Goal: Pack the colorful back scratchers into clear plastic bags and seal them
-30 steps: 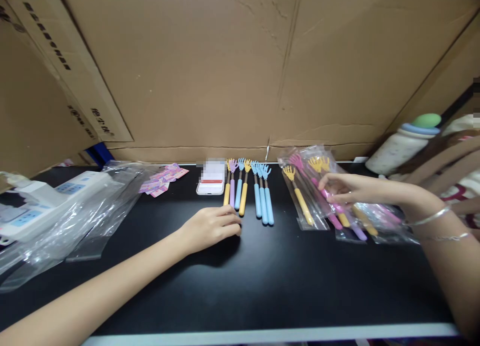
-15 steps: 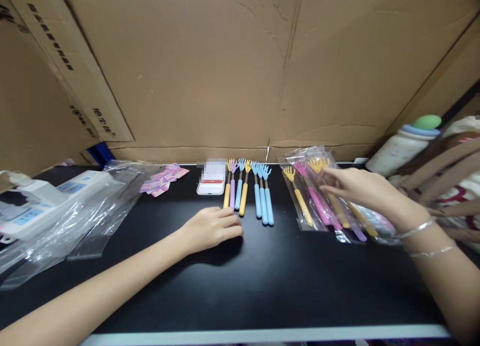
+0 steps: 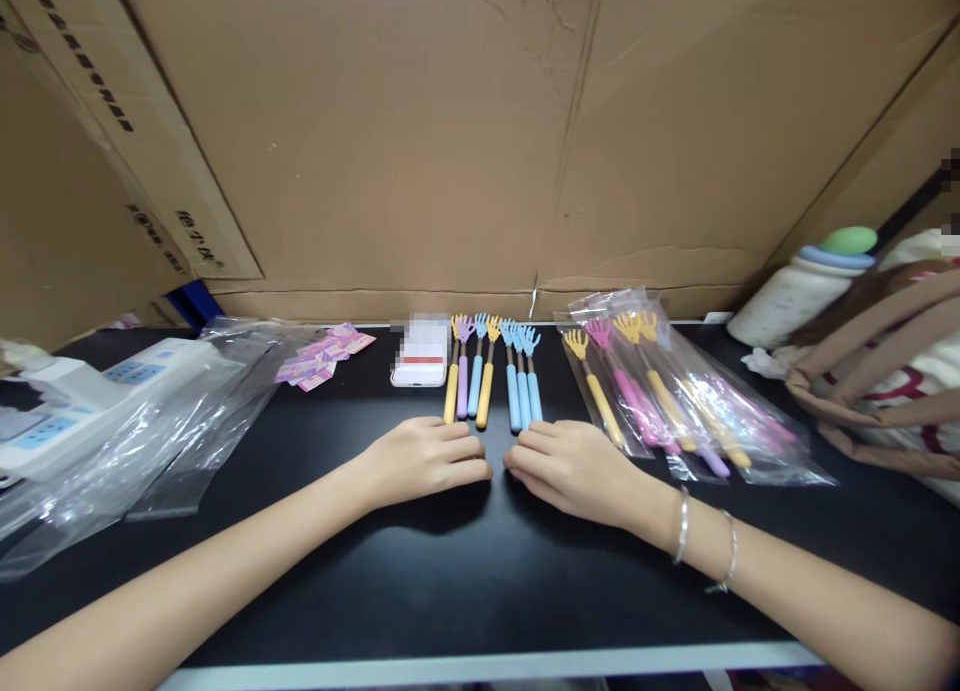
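Both my hands rest flat on the black table point(image 3: 450, 571), side by side. My left hand point(image 3: 424, 458) lies just below a row of several loose hand-shaped back scratchers point(image 3: 491, 381) with yellow, purple and blue handles. My right hand point(image 3: 574, 466) sits under the blue ones at the row's right end, its fingertips almost meeting the left hand's. Neither hand holds anything. To the right lies a fanned pile of bagged scratchers point(image 3: 675, 396) in clear sleeves, pink and yellow.
A white phone point(image 3: 420, 356) lies left of the row, with pink stickers point(image 3: 322, 356) beyond it. Clear plastic bags point(image 3: 157, 421) and a white power strip point(image 3: 67, 396) fill the left. A bottle point(image 3: 806, 286) and brown bag handles point(image 3: 877, 371) stand at the right. Cardboard walls behind.
My right hand left the bagged scratchers and came down left onto the table beside my left hand. The left hand stayed put.
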Demonstrator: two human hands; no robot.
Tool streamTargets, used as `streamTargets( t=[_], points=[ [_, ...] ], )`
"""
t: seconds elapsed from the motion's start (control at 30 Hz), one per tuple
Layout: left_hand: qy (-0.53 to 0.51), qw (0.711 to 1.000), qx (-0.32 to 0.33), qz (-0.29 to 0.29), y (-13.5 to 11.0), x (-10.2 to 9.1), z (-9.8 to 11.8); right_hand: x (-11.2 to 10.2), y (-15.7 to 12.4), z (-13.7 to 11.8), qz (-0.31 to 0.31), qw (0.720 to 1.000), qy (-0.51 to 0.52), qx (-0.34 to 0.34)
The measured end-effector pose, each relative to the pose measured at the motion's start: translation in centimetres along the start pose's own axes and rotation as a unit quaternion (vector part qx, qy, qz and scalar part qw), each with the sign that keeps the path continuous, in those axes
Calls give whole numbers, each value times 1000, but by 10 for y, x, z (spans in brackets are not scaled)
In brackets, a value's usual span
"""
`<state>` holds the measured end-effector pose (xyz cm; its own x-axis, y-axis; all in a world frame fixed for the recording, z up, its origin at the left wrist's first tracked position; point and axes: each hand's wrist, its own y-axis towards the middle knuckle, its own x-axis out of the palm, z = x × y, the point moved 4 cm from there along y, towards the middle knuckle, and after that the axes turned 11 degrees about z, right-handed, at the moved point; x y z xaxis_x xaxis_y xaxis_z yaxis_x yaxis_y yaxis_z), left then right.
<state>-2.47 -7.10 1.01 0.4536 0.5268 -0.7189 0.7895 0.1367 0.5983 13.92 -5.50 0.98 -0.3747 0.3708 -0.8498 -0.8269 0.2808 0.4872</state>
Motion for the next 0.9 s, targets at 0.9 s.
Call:
streamTargets(
  t=[0.9],
  points=[
    [256, 820, -439, -264, -119, -104, -163, 4, -2, -2, 13, 1000, 17, -7]
  ],
)
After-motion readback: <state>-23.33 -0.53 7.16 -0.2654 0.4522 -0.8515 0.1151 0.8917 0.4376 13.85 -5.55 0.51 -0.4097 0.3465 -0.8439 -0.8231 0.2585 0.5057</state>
